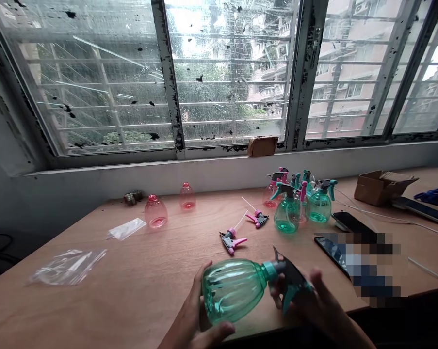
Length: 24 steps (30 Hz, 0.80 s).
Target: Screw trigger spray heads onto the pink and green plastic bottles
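Note:
A green see-through spray bottle (233, 288) lies sideways in the air above the table's near edge, its base to the left. My left hand (200, 310) is wrapped around the base end, thumb below. At the other end, my right hand (313, 295) grips the black-and-teal trigger head (289, 276), which sits on the bottle's neck; the thumb stands off it and some fingers are hidden behind. Just beyond the bottle lie two loose pink-and-black spray heads, one nearer (231, 241) and one farther (258, 219), with white tubes.
Two pink bottles without heads, one nearer (155, 212) and one farther (187, 196), stand back left. Clear plastic bags (71, 266) lie at left. Several assembled spray bottles (286, 215) cluster back right, near phones (331, 254), cables and an open cardboard box (381, 188).

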Motion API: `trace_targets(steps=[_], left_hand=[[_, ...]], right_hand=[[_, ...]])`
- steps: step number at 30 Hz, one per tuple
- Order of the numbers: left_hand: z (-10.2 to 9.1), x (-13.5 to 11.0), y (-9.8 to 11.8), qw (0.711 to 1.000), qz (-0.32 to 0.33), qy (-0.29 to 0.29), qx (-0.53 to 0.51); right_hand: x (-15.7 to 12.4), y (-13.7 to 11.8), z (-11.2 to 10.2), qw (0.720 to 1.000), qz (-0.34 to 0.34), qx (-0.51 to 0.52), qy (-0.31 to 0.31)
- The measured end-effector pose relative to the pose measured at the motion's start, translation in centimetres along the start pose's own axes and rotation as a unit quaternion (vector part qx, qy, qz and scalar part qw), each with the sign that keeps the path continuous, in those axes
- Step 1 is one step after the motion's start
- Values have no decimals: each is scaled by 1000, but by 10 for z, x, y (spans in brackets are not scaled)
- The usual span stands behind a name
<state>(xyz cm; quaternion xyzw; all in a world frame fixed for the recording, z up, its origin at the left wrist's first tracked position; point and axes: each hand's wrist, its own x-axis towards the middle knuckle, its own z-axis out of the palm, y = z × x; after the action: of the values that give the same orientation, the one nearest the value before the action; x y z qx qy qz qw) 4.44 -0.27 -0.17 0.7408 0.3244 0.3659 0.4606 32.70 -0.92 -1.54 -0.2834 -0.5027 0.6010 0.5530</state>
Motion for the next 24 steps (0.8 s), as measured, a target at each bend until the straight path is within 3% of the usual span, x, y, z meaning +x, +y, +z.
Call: trace_targets(steps=[3,5,6,8,11,13,15,18,21,23,24], left_hand=[[-3,3,9,996,1,-24,87],[-4,5,13,986,9,-42,160],[-4,5,12,981,16,-47,186],[-4,6,6,973,42,-55,221],[-3,5,-13,960,84,-64,260],[-3,4,-24,951,88,-65,290],[-2,3,-29,943,75,-64,317],[-2,0,-25,934,45,-75,346],[0,-1,-20,923,17,-90,374],[1,-1,-22,916,20,-88,390],[2,-1,-25,914,29,-85,396]], right_hand=[[-11,3,-3,991,-112,-69,13],[-20,10,4,985,-129,-115,24],[-25,14,9,971,-137,-187,52],[-30,22,23,954,-133,-251,95],[-30,22,39,956,-83,-250,129],[-26,9,38,952,-85,-251,156],[-18,-11,23,939,-83,-271,193],[-1,-50,-22,839,-127,-388,360],[18,-83,-76,741,-174,-496,417],[28,-98,-106,665,-139,-586,442],[31,-102,-118,655,-131,-601,440]])
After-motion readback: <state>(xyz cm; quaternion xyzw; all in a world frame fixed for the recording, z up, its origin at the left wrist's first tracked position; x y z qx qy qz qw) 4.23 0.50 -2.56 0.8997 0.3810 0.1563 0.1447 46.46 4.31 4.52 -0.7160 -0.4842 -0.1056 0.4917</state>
